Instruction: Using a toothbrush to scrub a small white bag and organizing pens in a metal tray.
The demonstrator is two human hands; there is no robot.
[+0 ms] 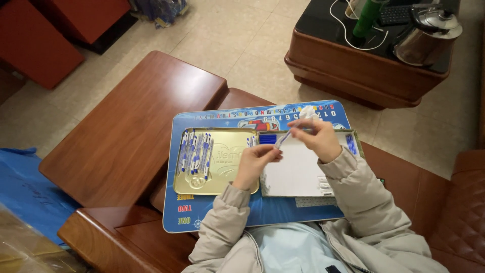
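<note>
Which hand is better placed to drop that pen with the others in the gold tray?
Probably the left hand: it pinches the pen and hovers at the gold tray's edge. The right hand is farther off.

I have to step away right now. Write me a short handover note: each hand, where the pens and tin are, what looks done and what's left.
Left hand: pinching the lower end of a blue-and-white pen, above the seam between the two tin halves.
Right hand: gripping the same pen's upper end.
Gold tin lid: on the blue lap tray, a row of pens laid at its left side.
Tin base: white inside, blue pieces at its top edge and right wall.
Done: several pens lie in the lid.
Left: the pen in hand; the loose blue pieces in the base.
</note>
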